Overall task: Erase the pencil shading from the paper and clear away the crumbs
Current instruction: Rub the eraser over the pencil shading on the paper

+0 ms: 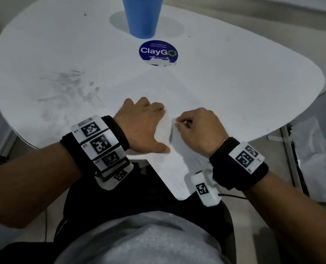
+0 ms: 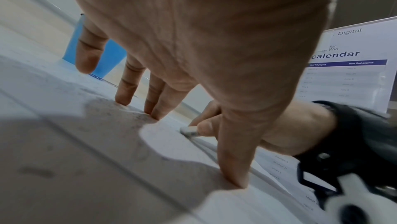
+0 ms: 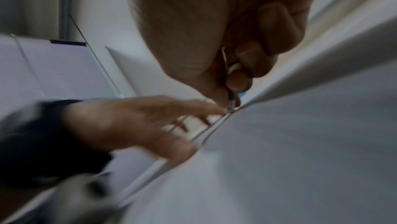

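Left side of the pale, round-cornered white table (image 1: 234,77): grey smudges on the bare top, well apart from the hands. I cannot tell whether they are pencil dust or old dirt.

Left hand (image 1: 143,124): fingers straight and spread, tips and thumb pressing down on the white sheet of paper (image 1: 166,168). It holds the sheet flat; it grips nothing. The left wrist view confirms the fingertips (image 2: 123,102) planted on the surface.

Paper: lies between the two hands, long axis running from the table centre toward the person, its near corner overhanging the table edge above the lap. Surface looks mostly clean, with faint grey near the hands; fine crumbs do not resolve.

Right hand (image 1: 198,128): fingers curled, pinching a small white eraser (image 2: 189,131) with a greyed tip. The eraser tip touches the paper just right of the left hand's fingers.

Judgement: the rubbing step is under way. The work spot lies directly under the right hand, so strokes should run away from the bracing hand or the sheet may buckle.

Far side: a blue plastic cup (image 1: 142,16) stands behind a round blue sticker (image 1: 158,52).
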Demonstrator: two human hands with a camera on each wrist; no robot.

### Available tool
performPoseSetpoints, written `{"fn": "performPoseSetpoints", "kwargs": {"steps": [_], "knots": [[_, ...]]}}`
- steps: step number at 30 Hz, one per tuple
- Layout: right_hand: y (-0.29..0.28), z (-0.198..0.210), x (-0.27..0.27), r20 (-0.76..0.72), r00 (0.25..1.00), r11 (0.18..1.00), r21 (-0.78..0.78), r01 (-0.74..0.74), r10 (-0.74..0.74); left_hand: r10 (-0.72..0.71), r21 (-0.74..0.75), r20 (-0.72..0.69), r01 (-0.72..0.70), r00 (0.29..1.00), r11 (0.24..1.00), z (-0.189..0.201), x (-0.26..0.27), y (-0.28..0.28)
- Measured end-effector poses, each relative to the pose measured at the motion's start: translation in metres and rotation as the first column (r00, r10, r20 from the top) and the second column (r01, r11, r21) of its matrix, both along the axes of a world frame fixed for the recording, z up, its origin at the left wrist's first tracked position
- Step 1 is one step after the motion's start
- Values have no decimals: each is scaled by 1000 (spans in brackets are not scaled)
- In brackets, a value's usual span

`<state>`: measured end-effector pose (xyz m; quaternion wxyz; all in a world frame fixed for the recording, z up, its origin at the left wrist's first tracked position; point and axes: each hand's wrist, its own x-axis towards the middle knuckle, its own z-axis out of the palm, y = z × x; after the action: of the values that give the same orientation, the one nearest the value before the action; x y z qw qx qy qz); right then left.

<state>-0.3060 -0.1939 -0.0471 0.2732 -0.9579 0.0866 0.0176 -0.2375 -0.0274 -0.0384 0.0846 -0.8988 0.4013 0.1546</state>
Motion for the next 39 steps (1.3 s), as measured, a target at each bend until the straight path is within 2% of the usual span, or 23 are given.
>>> {"fn": "performPoseSetpoints", "kwargs": {"steps": [3, 8, 10, 13, 18, 22, 23, 27, 29, 31, 33, 36, 37, 39], "knots": [[9, 3, -7, -79, 986, 988, 65, -142, 147, -1, -12, 5, 1, 1000, 1000, -2, -1, 1], [-25, 4, 9, 24, 994, 994, -31, 103, -102, 4, -12, -12, -4, 1000, 1000, -4, 2, 2], [-12, 2, 4, 15, 1000, 1000, -8, 24, -24, 7, -16, -16, -8, 1000, 1000, -5, 2, 2], [8, 4, -7, -96, 987, 990, 64, -127, 133, 9, -21, -13, -9, 1000, 1000, -5, 1, 1], [-14, 4, 7, 26, 997, 996, -63, 69, -67, 18, -11, -23, -18, 1000, 1000, -6, 1, 1], [8, 7, -7, -70, 989, 992, 12, -126, 127, 14, -19, -18, -14, 1000, 1000, -6, 0, 1], [4, 7, -5, -79, 990, 993, 8, -116, 116, 13, -16, -21, -13, 1000, 1000, -5, 1, 1], [-25, 7, 8, -9, 995, 992, -76, 96, -97, 14, -18, -26, -15, 1000, 1000, -7, 1, 2], [-15, 5, 3, -13, 1000, 996, -90, 17, -19, 19, -25, -28, -20, 999, 999, -7, 1, 2], [0, 6, -8, -52, 994, 995, -26, -95, 93, 20, -31, -30, -21, 999, 999, -7, 0, 1], [-5, 8, -4, -78, 994, 996, -31, -79, 76, 22, -27, -34, -23, 999, 999, -7, 0, 1], [-26, 7, 9, -16, 997, 992, -95, 78, -80, 28, -12, -25, -28, 999, 1000, -8, 0, 0], [-26, 6, 9, 3, 996, 989, -117, 87, -87, 27, -12, -22, -27, 999, 1000, -8, 0, 0], [-12, 3, 3, -12, 1000, 994, -107, -13, 12, 26, -11, -24, -26, 999, 1000, -8, 0, -1]]}}
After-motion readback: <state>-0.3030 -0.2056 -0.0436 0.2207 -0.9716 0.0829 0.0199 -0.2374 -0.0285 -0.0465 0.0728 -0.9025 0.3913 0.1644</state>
